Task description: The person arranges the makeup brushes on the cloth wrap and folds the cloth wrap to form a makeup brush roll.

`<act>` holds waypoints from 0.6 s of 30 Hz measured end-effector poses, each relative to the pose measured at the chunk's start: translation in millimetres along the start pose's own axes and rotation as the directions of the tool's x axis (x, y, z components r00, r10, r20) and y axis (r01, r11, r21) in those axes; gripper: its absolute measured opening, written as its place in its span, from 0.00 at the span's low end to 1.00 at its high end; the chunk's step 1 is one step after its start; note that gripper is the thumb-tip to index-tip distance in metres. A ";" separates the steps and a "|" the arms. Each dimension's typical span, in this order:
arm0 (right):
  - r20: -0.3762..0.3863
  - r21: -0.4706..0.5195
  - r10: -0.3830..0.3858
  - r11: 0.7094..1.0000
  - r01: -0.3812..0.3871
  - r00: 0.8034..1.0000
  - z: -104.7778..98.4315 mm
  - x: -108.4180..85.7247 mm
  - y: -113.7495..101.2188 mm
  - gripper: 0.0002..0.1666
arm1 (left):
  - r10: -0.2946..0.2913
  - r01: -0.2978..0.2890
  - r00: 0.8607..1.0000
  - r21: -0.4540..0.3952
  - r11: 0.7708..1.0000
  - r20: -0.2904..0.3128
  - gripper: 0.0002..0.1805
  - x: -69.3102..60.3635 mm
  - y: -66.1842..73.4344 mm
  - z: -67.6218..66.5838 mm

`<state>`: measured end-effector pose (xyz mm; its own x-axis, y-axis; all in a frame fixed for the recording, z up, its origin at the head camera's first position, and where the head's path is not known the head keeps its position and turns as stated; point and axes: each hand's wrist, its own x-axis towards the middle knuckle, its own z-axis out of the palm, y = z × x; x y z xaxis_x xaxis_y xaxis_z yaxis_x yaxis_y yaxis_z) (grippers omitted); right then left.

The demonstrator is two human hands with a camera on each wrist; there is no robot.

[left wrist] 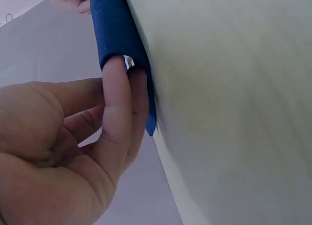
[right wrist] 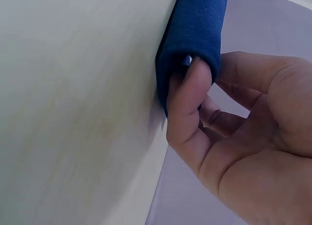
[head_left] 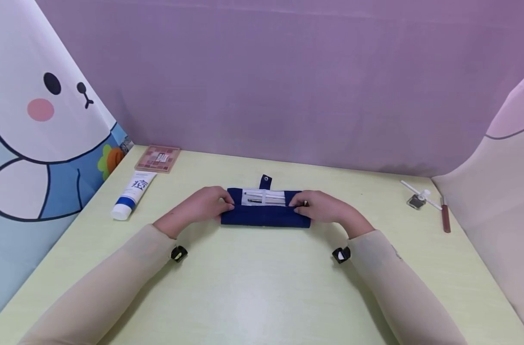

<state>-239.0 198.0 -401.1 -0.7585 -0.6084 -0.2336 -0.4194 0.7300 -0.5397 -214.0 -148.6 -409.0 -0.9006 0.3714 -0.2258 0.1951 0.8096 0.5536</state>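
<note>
A navy roll-up case [head_left: 265, 218] lies partly rolled in the middle of the table, its near part folded over. In its uncovered strip, slim light-coloured tools [head_left: 272, 195] and a dark one sit across a pale panel. A short strap [head_left: 266, 181] with a metal snap sticks out from the far edge. My left hand [head_left: 206, 204] pinches the roll's left end, and my right hand [head_left: 321, 206] pinches its right end. Both wrist views show fingertips tucked into the hollow ends of the blue roll [left wrist: 114, 28], with the thumbs on its outer side.
At the left are a white tube [head_left: 134, 194] with a blue band and a pinkish checked palette [head_left: 157, 159]. On the right lie a small glass bottle [head_left: 416, 201], a white stick [head_left: 410, 187] and a brown-handled tool [head_left: 446, 218]. A purple cloth [head_left: 288, 96] hangs behind the table.
</note>
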 end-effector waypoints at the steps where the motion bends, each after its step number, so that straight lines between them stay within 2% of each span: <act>1: 0.003 0.001 0.001 1.000 -0.001 1.000 0.7 1.7 0.6 0.15 | -0.001 0.001 1.000 0.014 1.000 0.001 0.12 0.9 0.6 0.3; 9: 0.000 -0.081 0.003 0.997 -0.003 1.000 4.3 8.0 -6.7 0.12 | 0.000 0.000 1.000 0.054 0.999 0.007 0.07 5.4 3.7 0.5; 15: -0.058 -0.196 0.008 0.980 -0.020 0.998 8.6 5.8 -16.1 0.08 | -0.004 0.003 1.000 0.101 0.995 0.006 0.07 6.5 8.2 1.1; 18: -0.086 -0.232 0.013 0.972 -0.033 0.996 10.5 4.2 -20.2 0.10 | -0.005 0.007 1.000 0.162 0.987 -0.014 0.07 4.7 11.2 2.1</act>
<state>-228.5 177.5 -399.7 -0.8041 -0.5697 -0.1699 -0.4985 0.8018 -0.3296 -215.2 -136.9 -405.6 -0.9069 0.3610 -0.2174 0.2489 0.8751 0.4151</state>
